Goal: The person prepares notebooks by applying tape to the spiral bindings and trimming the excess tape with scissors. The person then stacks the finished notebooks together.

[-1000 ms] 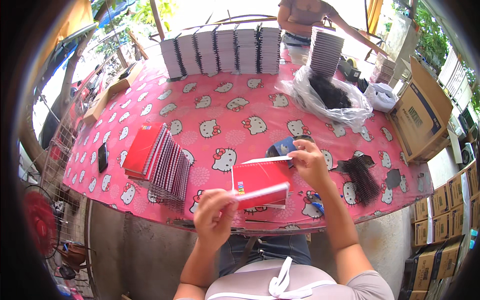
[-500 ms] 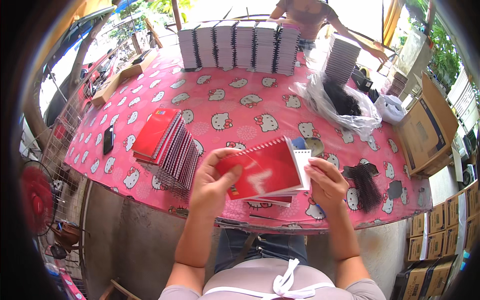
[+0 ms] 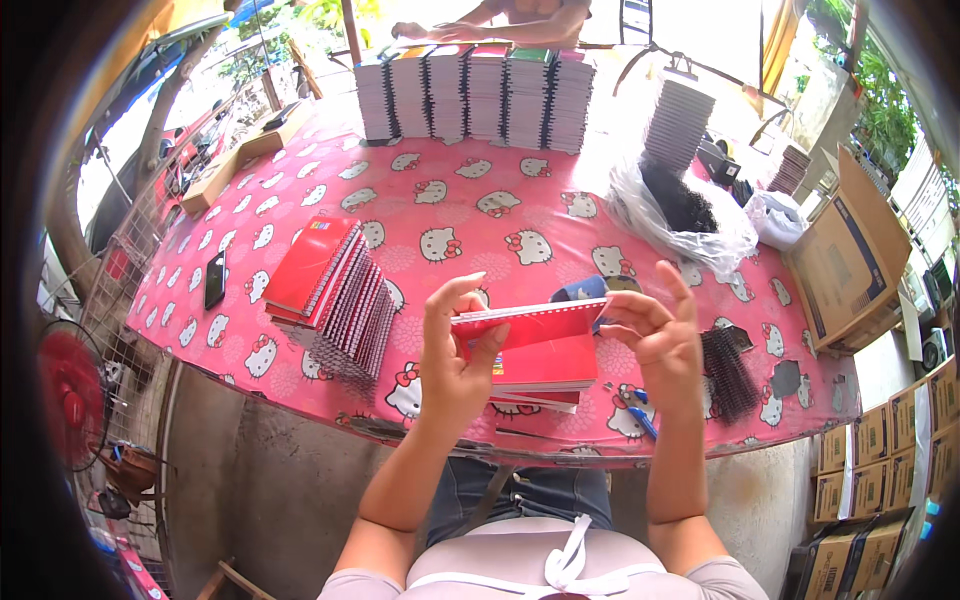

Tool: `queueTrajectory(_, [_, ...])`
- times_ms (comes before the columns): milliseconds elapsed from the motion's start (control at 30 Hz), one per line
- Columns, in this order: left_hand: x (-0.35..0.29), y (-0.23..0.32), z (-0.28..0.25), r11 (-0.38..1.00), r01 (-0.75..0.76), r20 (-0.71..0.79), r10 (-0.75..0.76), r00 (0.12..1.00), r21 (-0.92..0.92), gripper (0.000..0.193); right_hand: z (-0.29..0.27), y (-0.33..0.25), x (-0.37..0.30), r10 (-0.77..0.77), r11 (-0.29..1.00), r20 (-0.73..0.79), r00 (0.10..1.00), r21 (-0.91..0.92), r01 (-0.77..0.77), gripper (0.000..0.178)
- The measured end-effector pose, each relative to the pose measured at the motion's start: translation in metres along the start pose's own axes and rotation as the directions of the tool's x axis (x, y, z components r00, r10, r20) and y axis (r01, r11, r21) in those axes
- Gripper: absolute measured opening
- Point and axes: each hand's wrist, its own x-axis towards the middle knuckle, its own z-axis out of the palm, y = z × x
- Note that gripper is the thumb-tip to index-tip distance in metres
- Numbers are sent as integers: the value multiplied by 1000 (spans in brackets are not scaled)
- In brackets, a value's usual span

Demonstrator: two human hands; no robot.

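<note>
A thin red-covered notebook point(image 3: 545, 328) is held up and tilted almost edge-on, with a row of punched holes along its upper edge. My left hand point(image 3: 460, 345) grips its left end, thumb on the cover. At the right end, my right hand point(image 3: 655, 335) pinches the corner between thumb and index finger, its other fingers raised. Just below lies a low pile of red notebooks point(image 3: 545, 368), partly covered by the held one. To the left stands a tall stack of red notebooks point(image 3: 318, 262), white binding edges showing. Blue-handled pliers point(image 3: 640, 415) lie by my right wrist.
Black binding coils point(image 3: 730, 375) lie at right; more fill a clear plastic bag point(image 3: 690, 240). A blue cloth-like item point(image 3: 577, 290) sits behind the notebook. Notebook stacks point(image 3: 485, 95) line the far edge, under another person's arms point(image 3: 500, 30). A phone point(image 3: 215, 280) and cardboard box point(image 3: 850, 265) flank the table.
The held notebook has turned from cover-facing to nearly edge-on, and its loose white sheet no longer sticks out. My right hand's fingers have lifted. The other person has moved left, behind the stacks.
</note>
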Motion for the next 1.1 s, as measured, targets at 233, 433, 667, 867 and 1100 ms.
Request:
queueTrajectory(233, [-15,-26,6,923,-93,50,80,996,373,48,11,31,-11,355,865,73,932,-402,-299,41])
queueTrajectory(433, [-16,-24,4,892,-116,142,59,988,437,45,24,46,-20,87,911,-25,996,-402,-89,25])
queueTrajectory(667, [1,-7,35,629,-329,236,230,944,704,19,22,44,-24,-88,782,65,994,-614,109,30])
queueTrajectory(867, [8,2,30,727,-333,263,214,941,600,16,-142,12,-52,82,27,-352,932,-934,-355,28])
queueTrajectory(1100, [7,3,34,701,-293,230,185,955,650,20,-169,17,-58,-157,42,-242,958,-970,-238,20])
